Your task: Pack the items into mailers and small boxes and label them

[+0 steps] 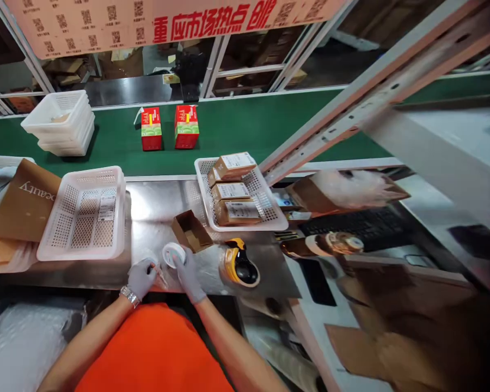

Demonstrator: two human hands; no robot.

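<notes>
My right hand (190, 277), in a pale grey glove, holds a small round white jar (173, 254) at its side. Gloved too, with a metal watch at the wrist, my left hand (142, 276) has its fingers curled together at clear plastic wrap (163, 279) between the hands; its fingertips are partly hidden. Just beyond the jar an open brown carton (191, 231) lies on the metal table (147, 209). To the right of my right hand is a yellow and black tape dispenser (240, 264).
A white basket (275, 220) holds several labelled brown boxes. Another white basket (118, 239) stands left. Two red and green boxes (151, 130) and stacked white baskets (67, 128) sit on the green conveyor (118, 158). A slanted metal post (330, 114) rises at right, beside a keyboard (359, 226).
</notes>
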